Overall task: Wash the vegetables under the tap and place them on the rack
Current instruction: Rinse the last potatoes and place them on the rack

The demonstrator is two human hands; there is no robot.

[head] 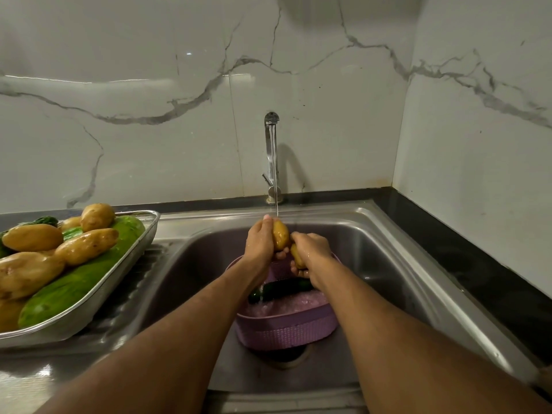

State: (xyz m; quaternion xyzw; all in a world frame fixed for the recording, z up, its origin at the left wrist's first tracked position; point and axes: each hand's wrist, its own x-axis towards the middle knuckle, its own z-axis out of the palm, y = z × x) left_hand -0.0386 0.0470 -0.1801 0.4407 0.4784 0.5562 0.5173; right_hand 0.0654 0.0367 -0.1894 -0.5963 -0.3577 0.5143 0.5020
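We're rinsing potatoes under the tap (271, 150), most veg already on the rack (131, 258).

Left hand (259, 243) is curling round one potato (280, 235) w/ the stream hitting it; right hand (310, 255) is gripping a 2nd potato (296, 256). A cucumber (280, 289) is waiting in the purple basket (283, 330). No labels readable.

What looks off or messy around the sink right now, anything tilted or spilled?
The metal tray on the left sits tilted, its near end lower on the drainboard, heaped with potatoes and cucumbers. Otherwise nothing stands out: the left hand and right hand each hold a potato under the tap.
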